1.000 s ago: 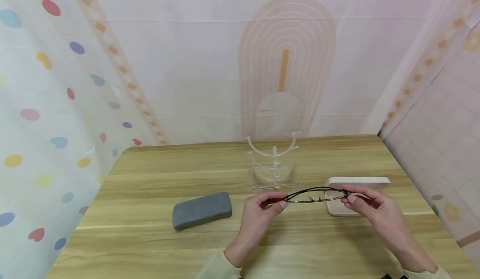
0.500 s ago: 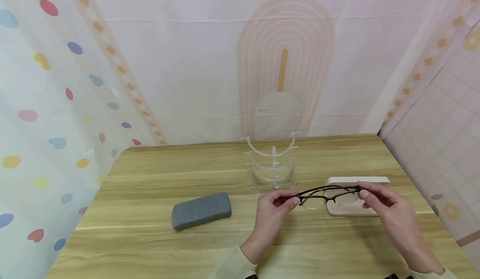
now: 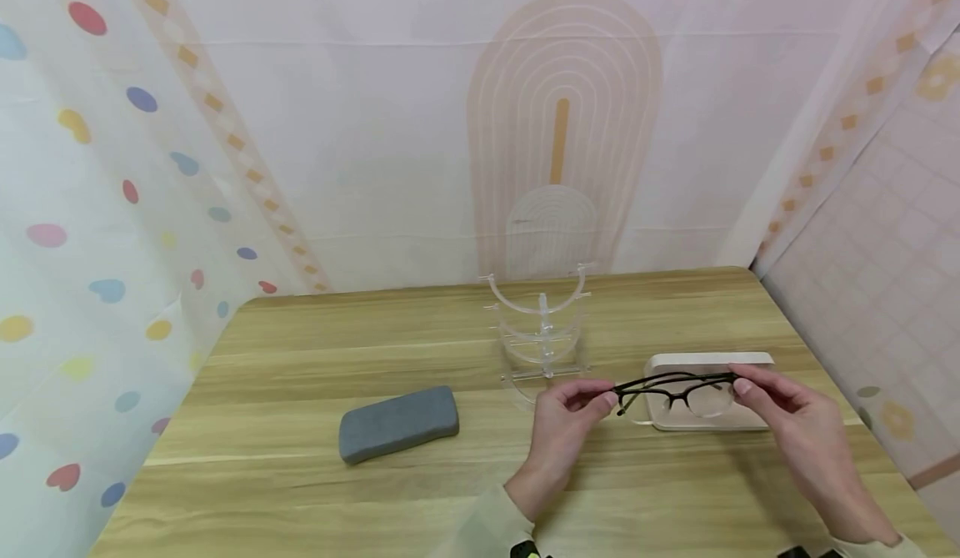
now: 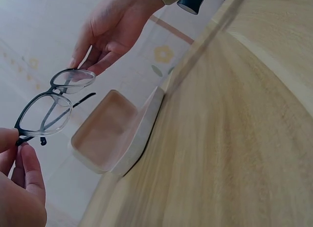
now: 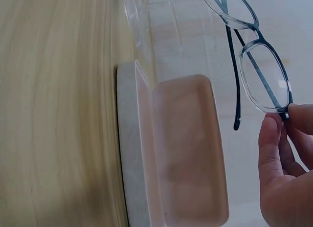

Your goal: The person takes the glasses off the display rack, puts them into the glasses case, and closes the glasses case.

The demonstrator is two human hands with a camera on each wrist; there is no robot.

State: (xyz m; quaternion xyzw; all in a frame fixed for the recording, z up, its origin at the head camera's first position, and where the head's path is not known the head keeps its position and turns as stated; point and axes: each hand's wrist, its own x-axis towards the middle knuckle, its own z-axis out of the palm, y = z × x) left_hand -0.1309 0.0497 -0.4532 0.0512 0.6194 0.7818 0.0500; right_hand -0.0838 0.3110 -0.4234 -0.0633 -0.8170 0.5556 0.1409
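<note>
A pair of black-rimmed glasses (image 3: 681, 397) with clear lower rims is held up in front of me, its temples folded behind the lenses. My left hand (image 3: 561, 429) pinches one end of the frame between thumb and fingers. At the opposite end, near the hinge, my right hand (image 3: 804, 437) pinches it likewise. Behind and below the glasses an open glasses case (image 3: 708, 359), white outside and pale pink inside, sits on the table; the glasses partly cover it in the head view. Its pink lining (image 5: 190, 153) shows bare in the right wrist view.
A clear tiered glasses stand (image 3: 545, 324) rises behind my left hand, with no glasses on its visible arms. Left of it lies a closed grey glasses case (image 3: 399, 424). Patterned curtains (image 3: 375, 158) border the wooden table (image 3: 300, 358) at the back and sides.
Both hands have moved right with the glasses, which now overlap the open case more. The glasses have turned from nearly edge-on, so the lenses show more fully. The grip is unchanged.
</note>
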